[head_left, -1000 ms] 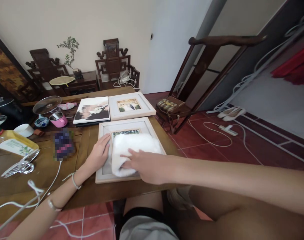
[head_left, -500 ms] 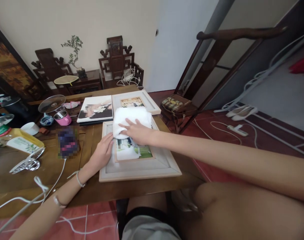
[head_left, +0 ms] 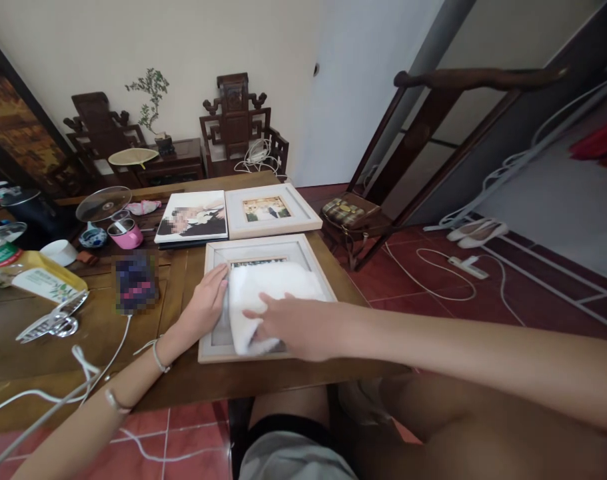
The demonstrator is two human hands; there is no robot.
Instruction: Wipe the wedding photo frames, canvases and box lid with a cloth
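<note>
Clock centred on the near frame (head_left: 222, 337), which is laid flat on the wooden table (head_left: 180, 270). Its middle is covered by a white cloth (head_left: 283, 279); only a top strip of photo (head_left: 258, 261) is exposed at 12. Cloth is pressed by the right hand (head_left: 303, 327), fingers spread over it. Frame edge at 9 is touched by the left hand (head_left: 206, 303), laid flat, fingers together. Second frame (head_left: 299, 213) is set just beyond at 12, photo panel (head_left: 200, 225) at 11, pink mug (head_left: 126, 235) at 10, silver clip (head_left: 58, 323) near 9.
</note>
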